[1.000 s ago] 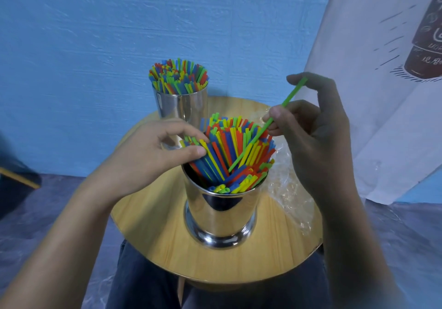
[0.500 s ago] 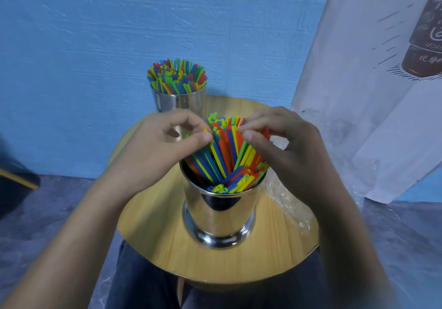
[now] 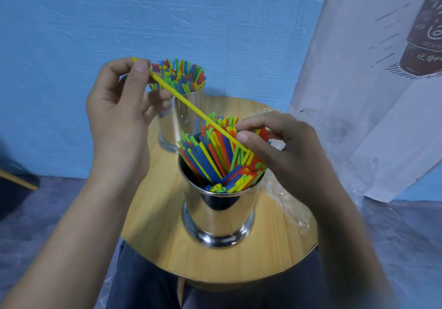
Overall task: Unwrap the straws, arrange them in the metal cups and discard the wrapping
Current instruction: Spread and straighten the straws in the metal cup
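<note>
Two shiny metal cups stand on a small round wooden table [image 3: 155, 244]. The near cup [image 3: 220, 215] holds many red, blue, green and yellow straws leaning loosely. The far cup [image 3: 189, 108] is packed with upright coloured straws. My left hand [image 3: 119, 108] is raised in front of the far cup and pinches the top end of a long yellow straw [image 3: 191, 106], whose lower end runs slanting into the near cup. My right hand [image 3: 282, 146] rests at the near cup's right rim, fingertips pinching straws there beside the yellow one.
Crumpled clear plastic wrapping [image 3: 289, 203] lies on the table's right side, partly under my right forearm. A white printed cloth [image 3: 373, 88] hangs at the right. A blue wall stands behind. My dark trousers show below the table's front edge.
The green straw held by my right hand went into the near cup. My left hand then rose up and left, pulling a yellow straw out of the bunch; my right hand lowered onto the cup's straws.
</note>
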Tool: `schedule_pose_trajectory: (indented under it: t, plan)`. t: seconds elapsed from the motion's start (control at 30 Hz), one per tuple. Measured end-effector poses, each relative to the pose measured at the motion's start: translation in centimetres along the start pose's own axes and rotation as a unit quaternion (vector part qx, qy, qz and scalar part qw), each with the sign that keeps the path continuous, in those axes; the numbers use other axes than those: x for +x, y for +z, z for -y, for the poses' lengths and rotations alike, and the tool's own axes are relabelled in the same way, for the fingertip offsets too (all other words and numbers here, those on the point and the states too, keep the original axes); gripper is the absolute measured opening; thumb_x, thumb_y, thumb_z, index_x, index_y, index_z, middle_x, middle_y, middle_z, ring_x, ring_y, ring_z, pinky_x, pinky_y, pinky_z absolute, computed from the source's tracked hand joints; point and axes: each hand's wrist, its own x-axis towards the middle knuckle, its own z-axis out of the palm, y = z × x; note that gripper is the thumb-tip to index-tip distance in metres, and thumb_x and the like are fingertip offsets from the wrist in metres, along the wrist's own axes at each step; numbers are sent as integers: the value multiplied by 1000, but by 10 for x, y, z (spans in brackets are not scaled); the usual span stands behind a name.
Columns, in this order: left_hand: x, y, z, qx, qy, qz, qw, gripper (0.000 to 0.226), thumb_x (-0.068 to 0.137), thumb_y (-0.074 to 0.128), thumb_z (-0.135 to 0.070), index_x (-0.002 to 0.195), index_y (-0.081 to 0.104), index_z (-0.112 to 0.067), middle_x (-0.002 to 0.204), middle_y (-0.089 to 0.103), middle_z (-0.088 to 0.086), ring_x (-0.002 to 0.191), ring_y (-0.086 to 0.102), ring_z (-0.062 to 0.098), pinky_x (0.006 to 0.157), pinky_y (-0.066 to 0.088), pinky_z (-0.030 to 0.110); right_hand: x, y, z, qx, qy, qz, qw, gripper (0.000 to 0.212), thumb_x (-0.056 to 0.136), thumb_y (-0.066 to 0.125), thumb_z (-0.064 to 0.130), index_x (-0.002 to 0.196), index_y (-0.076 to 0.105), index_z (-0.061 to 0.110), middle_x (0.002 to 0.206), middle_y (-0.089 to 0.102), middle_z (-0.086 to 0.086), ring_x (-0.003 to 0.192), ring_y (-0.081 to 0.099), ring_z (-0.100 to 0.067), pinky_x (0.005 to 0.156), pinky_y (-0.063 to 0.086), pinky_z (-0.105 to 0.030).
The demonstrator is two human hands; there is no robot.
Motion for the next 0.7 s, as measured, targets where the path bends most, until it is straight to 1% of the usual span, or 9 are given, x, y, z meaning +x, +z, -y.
schedule_pose_trajectory:
  t: [0.07, 0.17, 0.23, 0.27, 0.33, 0.4, 0.5, 0.6, 0.7]
  plan:
    - [0, -2, 1, -35, -28, -24, 999, 6, 104, 57, -19, 100, 56, -15, 86, 66, -2, 67, 67, 16, 70, 55, 28, 0, -1, 0, -4, 1, 6, 1000, 22, 91, 62, 52, 101, 75, 37, 103, 72, 22, 105, 65, -9, 85, 56, -46]
    - [0, -5, 1, -53, -61, -37, 996, 7, 105, 55, -20, 101, 55, -15, 80, 69, -6, 69, 69, 15, 72, 55, 25, 1, 0, 1, 2, -8, 2, 1000, 17, 95, 62, 45, 100, 76, 36, 99, 73, 21, 101, 67, -9, 84, 56, -46]
    - [-2, -7, 3, -34, -77, -34, 996, 9, 105, 55, -21, 97, 56, -17, 78, 70, -8, 69, 70, 14, 71, 55, 24, 0, -1, 3, 29, -17, -15, 999, 12, 98, 63, 38, 99, 74, 39, 97, 74, 21, 99, 69, -8, 83, 58, -41]
    - [-2, -8, 6, -12, -85, -32, 996, 11, 105, 56, -22, 95, 57, -18, 77, 70, -8, 69, 70, 13, 68, 55, 25, 0, -1, 4, 51, -19, -26, 998, 12, 100, 63, 33, 100, 74, 37, 95, 75, 20, 98, 71, -8, 82, 59, -37]
    - [-2, -12, 13, 58, -92, -24, 994, 15, 103, 58, -26, 88, 60, -23, 77, 71, -9, 68, 67, 11, 65, 51, 23, -2, -4, 7, 114, -19, -50, 992, 13, 100, 64, 24, 100, 76, 26, 93, 78, 14, 94, 74, -10, 79, 59, -30]
    - [-2, -16, 20, 152, -81, 5, 985, 19, 102, 60, -28, 83, 63, -26, 76, 71, -11, 67, 63, 6, 65, 47, 21, -2, -7, 11, 192, -5, -77, 978, 14, 97, 64, 21, 96, 78, 19, 92, 79, 4, 91, 75, -12, 79, 58, -27]
    - [-6, -18, 27, 259, -54, 83, 961, 21, 100, 62, -29, 80, 68, -26, 74, 71, -16, 67, 58, -4, 65, 45, 13, -1, -9, 11, 271, 25, -126, 954, 15, 98, 63, 26, 98, 77, 20, 94, 78, -5, 94, 74, -22, 83, 59, -35]
    - [-9, -18, 26, 302, -22, 129, 944, 13, 98, 66, -28, 86, 71, -29, 79, 71, -20, 73, 60, -7, 69, 46, 10, 1, -11, 11, 301, 34, -166, 939, 19, 108, 49, 18, 105, 65, 9, 100, 78, -10, 92, 76, -30, 79, 60, -38]
    - [-10, -15, 22, 308, 7, 160, 938, 9, 99, 65, -25, 95, 71, -31, 93, 72, -17, 85, 63, 0, 76, 48, 15, 1, -15, 14, 305, 34, -201, 930, 18, 111, 42, 15, 104, 56, 6, 89, 77, -6, 79, 75, -28, 73, 59, -35]
